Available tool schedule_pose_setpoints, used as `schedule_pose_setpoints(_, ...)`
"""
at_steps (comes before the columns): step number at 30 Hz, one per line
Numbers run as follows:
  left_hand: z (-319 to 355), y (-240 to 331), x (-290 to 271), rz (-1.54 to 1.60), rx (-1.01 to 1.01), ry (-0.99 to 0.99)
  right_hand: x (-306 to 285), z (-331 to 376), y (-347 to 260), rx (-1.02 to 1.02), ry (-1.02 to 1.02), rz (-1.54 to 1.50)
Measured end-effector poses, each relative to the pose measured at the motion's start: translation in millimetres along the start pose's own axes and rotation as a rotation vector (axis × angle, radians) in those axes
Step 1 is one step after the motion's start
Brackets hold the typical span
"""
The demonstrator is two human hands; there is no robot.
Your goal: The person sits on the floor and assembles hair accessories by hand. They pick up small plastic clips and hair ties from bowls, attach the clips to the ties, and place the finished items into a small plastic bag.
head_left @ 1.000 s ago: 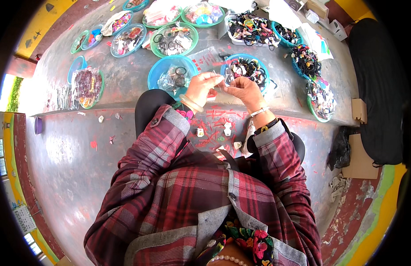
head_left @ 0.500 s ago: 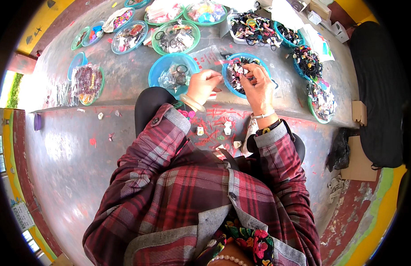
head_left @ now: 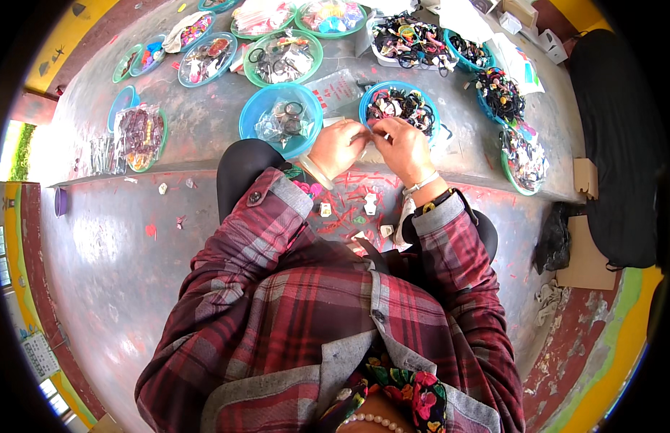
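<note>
My left hand (head_left: 336, 149) and my right hand (head_left: 406, 149) meet over the front edge of the grey ledge. Thumbs and fingertips of both are pinched together; whatever lies between them is too small and hidden to name. Just beyond the right hand stands a blue basin (head_left: 363, 108) heaped with black, white and pink hair ties (head_left: 407, 107). Left of it, beyond the left hand, another blue basin (head_left: 249, 108) contains clear plastic bags with dark hair ties (head_left: 290, 119). A flat clear plastic bag (head_left: 336, 88) with red print lies between the basins.
Several more basins of small goods spread across the ledge, including a green basin (head_left: 319, 54) and a white tub (head_left: 379, 54) of hair ties. Red scraps and small white cards (head_left: 370, 203) litter the floor below my hands. A black plastic bag (head_left: 552, 249) lies at right.
My right hand has come down and left from over the hair-tie basin to join the left hand. The left hand has shifted slightly, its fingertips now beside the right's.
</note>
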State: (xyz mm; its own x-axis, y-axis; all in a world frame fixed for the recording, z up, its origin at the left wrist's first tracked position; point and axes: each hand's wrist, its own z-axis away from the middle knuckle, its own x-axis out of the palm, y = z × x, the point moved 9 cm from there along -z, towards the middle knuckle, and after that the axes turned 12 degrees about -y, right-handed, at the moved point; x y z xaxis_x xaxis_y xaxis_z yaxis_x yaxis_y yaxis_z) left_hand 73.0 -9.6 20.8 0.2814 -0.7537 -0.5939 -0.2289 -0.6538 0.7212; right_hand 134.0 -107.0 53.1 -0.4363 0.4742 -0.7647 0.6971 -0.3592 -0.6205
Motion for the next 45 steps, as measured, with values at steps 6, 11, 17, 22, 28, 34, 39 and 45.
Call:
schedule_pose_setpoints(6, 1, -29, 9, 0.444, -0.309, -0.079, 2, -2, 38, 0.199, 0.011, -0.322)
schedule_pose_setpoints(11, 13, -54, 22, 1.002, -0.573, -0.08, 9, 1, 50, 0.396, -0.049, -0.649)
schedule_pose_setpoints(17, 15, -62, 25, 1.217, -0.55, -0.004, 20, 0, 48, 0.382, -0.145, -0.806)
schedule_pose_setpoints(22, 7, -42, 23, 1.238, -0.499, -0.085, 28, 5, 52, 0.432, -0.246, -0.962)
schedule_pose_setpoints(28, 6, -33, 22, 1.204, -0.505, -0.154, 35, 8, 57, 0.475, -0.398, -1.081)
schedule_pose_setpoints(34, 9, -40, 23, 1.224, -0.518, -0.123, 29, 10, 46, 0.452, -0.398, -1.103)
schedule_pose_setpoints(39, 8, -40, 20, 1.151, -0.528, -0.107, 33, 13, 44, 0.42, -0.437, -1.126)
schedule_pose_setpoints(45, 6, -35, 14, 1.207, -0.453, -0.067, 38, 14, 32, 0.389, -0.5, -1.216)
